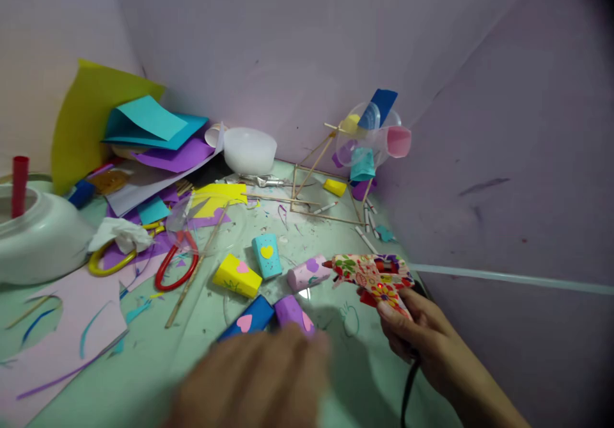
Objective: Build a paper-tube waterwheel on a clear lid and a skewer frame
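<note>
Five short paper tubes (237, 276) lie on the glossy green tabletop (144, 377), each rolled from card with one paper heart stuck on: yellow tube (230, 273), teal tube (267, 255), pink tube (309, 273), blue tube (252, 318), purple tube (292, 311).

Right hand (417, 332): fingers clamped round the grip of one floral-print plastic glue gun (371, 274). Nozzle points left, tip just beside the pink tube's end. One translucent glue stick (503, 279) runs off right from the gun's back. Black cable (407, 383) drops under the wrist.

Left hand (259, 377): motion-blurred, low centre, fingertips at the purple and blue tubes. Contact and finger spread: cannot tell.

Behind:
- one thin wooden-stick frame (311, 169) carrying clear plastic cups (378, 140)
- one smooth white bowl (249, 150)
- a loose stack of flat coloured paper sheets (153, 127)
- two plastic loop handles, red (175, 268) and yellow (110, 260)
- one crumpled white tissue (119, 233)
</note>
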The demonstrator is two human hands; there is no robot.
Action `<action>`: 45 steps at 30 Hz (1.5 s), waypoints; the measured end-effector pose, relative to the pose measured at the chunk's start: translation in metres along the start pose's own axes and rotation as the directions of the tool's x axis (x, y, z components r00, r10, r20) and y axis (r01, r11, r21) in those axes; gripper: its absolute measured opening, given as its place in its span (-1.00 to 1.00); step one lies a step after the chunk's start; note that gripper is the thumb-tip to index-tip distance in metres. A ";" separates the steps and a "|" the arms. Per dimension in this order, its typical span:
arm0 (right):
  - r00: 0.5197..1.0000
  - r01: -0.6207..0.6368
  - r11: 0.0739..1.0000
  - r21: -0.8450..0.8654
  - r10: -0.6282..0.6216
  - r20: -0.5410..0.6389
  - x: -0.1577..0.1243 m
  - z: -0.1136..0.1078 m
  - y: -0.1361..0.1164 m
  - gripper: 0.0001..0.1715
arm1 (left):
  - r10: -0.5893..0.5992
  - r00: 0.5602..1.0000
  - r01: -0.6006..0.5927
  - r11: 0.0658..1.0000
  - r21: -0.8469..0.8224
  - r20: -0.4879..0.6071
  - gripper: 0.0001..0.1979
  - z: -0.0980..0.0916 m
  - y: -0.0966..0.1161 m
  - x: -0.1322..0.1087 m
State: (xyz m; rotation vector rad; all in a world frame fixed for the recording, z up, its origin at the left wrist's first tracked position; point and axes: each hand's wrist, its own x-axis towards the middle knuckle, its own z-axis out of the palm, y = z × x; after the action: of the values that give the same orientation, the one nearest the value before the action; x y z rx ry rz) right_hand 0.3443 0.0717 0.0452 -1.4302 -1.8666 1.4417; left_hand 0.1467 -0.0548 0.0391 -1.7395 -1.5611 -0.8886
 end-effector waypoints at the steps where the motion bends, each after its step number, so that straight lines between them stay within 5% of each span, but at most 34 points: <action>1: 1.000 -0.017 1.000 0.020 0.016 0.026 0.002 0.000 0.000 -0.58 | 0.002 0.996 -0.007 0.999 0.044 0.093 -0.79 -0.002 -0.019 -0.014; 4: 0.998 -0.018 0.999 0.030 0.017 0.059 0.007 -0.001 0.000 -0.59 | -0.021 0.990 -0.012 0.972 0.234 0.137 -0.90 -0.001 -0.065 -0.047; 7: 0.996 -0.045 0.999 0.017 0.043 0.081 0.008 -0.001 -0.002 -0.58 | -0.131 0.971 0.076 0.962 0.263 0.200 -0.90 0.007 -0.081 -0.063; 12: 0.994 -0.078 0.991 -0.111 0.086 0.072 0.008 0.000 -0.006 -0.55 | -0.277 0.953 0.247 0.944 0.217 0.119 -0.91 0.012 -0.077 -0.060; 18: 0.998 -0.018 0.986 -0.168 0.027 0.056 0.012 0.004 -0.015 -0.64 | -0.315 0.934 0.277 0.936 0.219 0.166 -0.90 0.013 -0.087 -0.067; 37: 0.999 0.038 0.989 -0.145 -0.036 0.016 0.009 0.010 -0.021 -0.74 | -0.479 0.875 0.463 0.870 0.166 0.068 -0.88 0.019 -0.080 -0.065; 45: 0.992 0.025 0.978 -0.208 -0.050 -0.116 0.007 -0.010 -0.018 -0.74 | -0.543 0.830 0.516 0.834 0.195 0.124 -0.87 0.016 -0.083 -0.065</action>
State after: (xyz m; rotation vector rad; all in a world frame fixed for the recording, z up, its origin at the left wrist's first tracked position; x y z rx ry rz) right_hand 0.3408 0.0837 0.0632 -1.5305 -2.0009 1.1437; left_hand 0.0607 -0.0701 -0.0219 -1.3109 -2.2345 -0.8530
